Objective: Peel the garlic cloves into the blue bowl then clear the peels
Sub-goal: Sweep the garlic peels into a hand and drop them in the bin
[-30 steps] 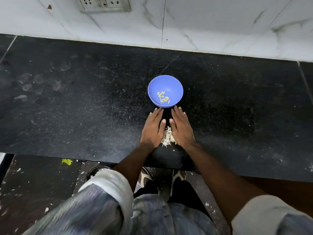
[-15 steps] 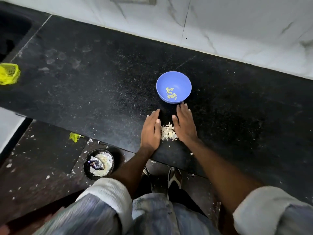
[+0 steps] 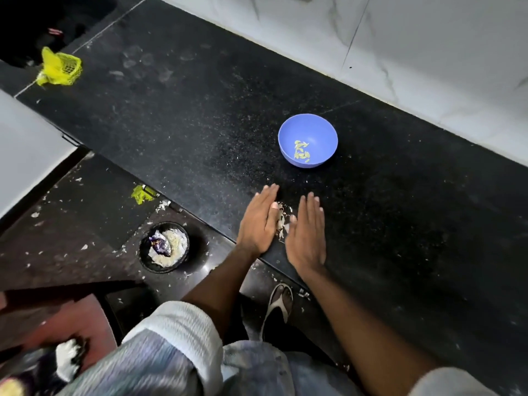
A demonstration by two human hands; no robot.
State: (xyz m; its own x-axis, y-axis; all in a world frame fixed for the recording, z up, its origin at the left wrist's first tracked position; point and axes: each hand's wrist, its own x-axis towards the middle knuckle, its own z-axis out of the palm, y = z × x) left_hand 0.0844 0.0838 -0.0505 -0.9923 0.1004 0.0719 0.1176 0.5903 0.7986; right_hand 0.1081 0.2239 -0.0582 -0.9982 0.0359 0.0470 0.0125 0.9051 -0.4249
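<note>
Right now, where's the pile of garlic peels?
In the head view, the peels lie on the black counter near its front edge, between the left hand and right hand, just in front of the blue bowl.

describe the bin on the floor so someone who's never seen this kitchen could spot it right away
Start at the long black countertop and follow its front edge down to the dark floor on the person's left. There, below and left of the left hand, stands a small round black bin, open at the top. It alone holds a heap of pale peels and a crumpled purple wrapper; the scraps around it lie loose.
</note>
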